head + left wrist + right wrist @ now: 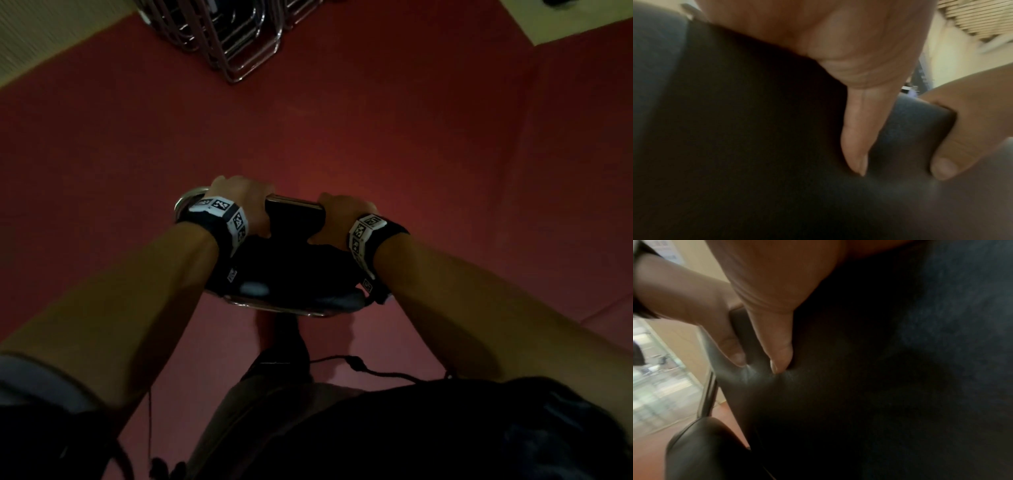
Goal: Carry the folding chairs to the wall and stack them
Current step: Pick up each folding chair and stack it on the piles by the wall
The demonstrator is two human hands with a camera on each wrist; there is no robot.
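I hold a folded black folding chair [294, 219] with a chrome frame upright in front of me, seen from above. My left hand [239, 202] grips the top edge of its padded back on the left, and my right hand [342, 216] grips the same edge on the right. In the left wrist view my left thumb [857, 142] presses into the black padding [735, 129], with the other hand's thumb close beside it. The right wrist view shows my right thumb [779, 350] denting the black padding [859, 386]. Several folded chairs [236, 37] with chrome legs lean stacked at the wall ahead.
Red floor [376, 130] stretches between me and the stacked chairs. A pale wall base [51, 44] runs at the upper left and another pale strip [582, 20] at the upper right. My leg and shoe [284, 346] show below the chair.
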